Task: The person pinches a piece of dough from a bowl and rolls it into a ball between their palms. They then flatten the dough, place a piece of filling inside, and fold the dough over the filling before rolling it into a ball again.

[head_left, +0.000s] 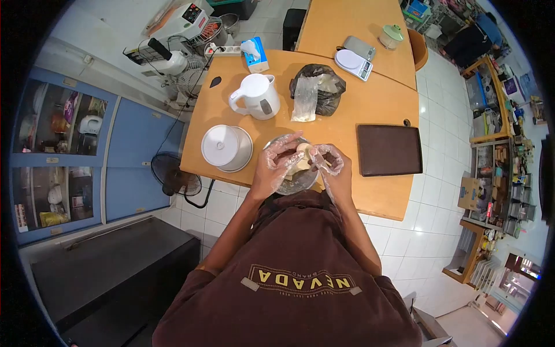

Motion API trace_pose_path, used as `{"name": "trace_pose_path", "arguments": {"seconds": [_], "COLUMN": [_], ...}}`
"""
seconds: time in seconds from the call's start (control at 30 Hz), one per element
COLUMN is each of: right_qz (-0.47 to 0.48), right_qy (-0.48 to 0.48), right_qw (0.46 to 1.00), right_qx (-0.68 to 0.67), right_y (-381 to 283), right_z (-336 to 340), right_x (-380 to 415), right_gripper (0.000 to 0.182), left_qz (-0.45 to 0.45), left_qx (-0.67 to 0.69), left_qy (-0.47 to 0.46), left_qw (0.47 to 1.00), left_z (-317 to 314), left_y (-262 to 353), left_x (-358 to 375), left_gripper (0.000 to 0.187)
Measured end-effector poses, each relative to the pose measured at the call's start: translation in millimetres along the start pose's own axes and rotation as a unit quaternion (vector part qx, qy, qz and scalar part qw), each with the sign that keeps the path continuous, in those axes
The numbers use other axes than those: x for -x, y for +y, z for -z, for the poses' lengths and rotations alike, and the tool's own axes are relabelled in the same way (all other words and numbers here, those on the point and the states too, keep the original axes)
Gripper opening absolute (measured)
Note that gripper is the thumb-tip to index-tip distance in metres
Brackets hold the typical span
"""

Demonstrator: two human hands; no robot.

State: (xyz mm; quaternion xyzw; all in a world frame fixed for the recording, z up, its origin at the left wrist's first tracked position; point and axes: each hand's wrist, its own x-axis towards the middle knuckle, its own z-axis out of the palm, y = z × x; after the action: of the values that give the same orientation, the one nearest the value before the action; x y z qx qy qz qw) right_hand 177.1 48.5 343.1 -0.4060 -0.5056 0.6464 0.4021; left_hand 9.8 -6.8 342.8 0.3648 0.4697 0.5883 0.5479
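Note:
Both hands are dusted with white flour and meet above a metal bowl [298,184] at the table's near edge. Pale dough pieces [296,171] lie in the bowl, partly hidden by the hands. My left hand [280,165] has its fingers curved round one side of a small pale dough piece [304,150]. Against the other side of that piece, the fingertips of my right hand [330,162] are pinched. Beyond the bowl, a clear plastic bag [305,99] with white contents leans on a black plastic bag [330,103].
A white kettle [261,97] and a white lidded container [221,146] stand on the left of the wooden table [381,199]. On the right lies a dark tray [389,150]. A scale [354,63] and tissue box [254,56] are farther back. A person [478,37] is at the upper right.

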Motion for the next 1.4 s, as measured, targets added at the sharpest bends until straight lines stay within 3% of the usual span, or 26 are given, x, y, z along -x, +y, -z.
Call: {"name": "trace_pose_path", "arguments": {"seconds": [0.17,0.3,0.47,0.57,0.6,0.77,0.97,1.07,1.17,1.27,1.37,1.4], "right_qz": [-0.029,-0.048,-0.032,0.026,0.052,-0.03,-0.023,0.007,0.017,0.023,0.009,0.001], "right_qy": [-0.024,-0.006,-0.002,-0.005,-0.01,-0.003,0.01,-0.007,-0.018,-0.005,0.01,0.014], "right_qw": [0.999,0.998,0.996,0.999,0.999,0.999,0.995,0.997,0.998,0.999,0.998,0.997], "right_qx": [-0.01,-0.042,-0.08,-0.033,-0.008,-0.045,-0.098,-0.08,-0.051,-0.044,-0.063,-0.073], "right_y": [10,11,10,13,13,11,9,5,8,13,9,7], "right_z": [5,0,2,2,2,1,-6,-5,-5,-4,-5,-5], "right_x": [0,1,3,-1,-1,1,6,8,8,8,9,9], "right_gripper": [0.026,0.024,0.022,0.021,0.021,0.021,0.023,0.024,0.024,0.024,0.023,0.023], "left_qz": [-0.046,-0.024,-0.009,-0.046,-0.037,-0.014,0.022,-0.059,-0.061,-0.07,-0.016,-0.017], "left_qx": [-0.014,-0.058,-0.079,-0.176,-0.148,-0.029,-0.045,-0.144,-0.243,-0.176,0.014,0.008], "left_qy": [0.011,0.007,0.019,-0.036,-0.027,0.016,0.045,0.03,0.008,-0.008,0.024,0.024], "left_qw": [0.999,0.998,0.997,0.983,0.988,0.999,0.998,0.987,0.968,0.982,0.999,1.0], "left_z": [-3,1,3,5,5,2,-1,0,2,1,-8,-8], "left_y": [7,-4,-4,16,17,15,-1,11,18,18,12,9], "left_x": [-2,1,4,3,3,4,9,7,6,5,7,8], "left_gripper": [0.051,0.047,0.039,0.04,0.04,0.041,0.034,0.031,0.031,0.034,0.037,0.038]}}
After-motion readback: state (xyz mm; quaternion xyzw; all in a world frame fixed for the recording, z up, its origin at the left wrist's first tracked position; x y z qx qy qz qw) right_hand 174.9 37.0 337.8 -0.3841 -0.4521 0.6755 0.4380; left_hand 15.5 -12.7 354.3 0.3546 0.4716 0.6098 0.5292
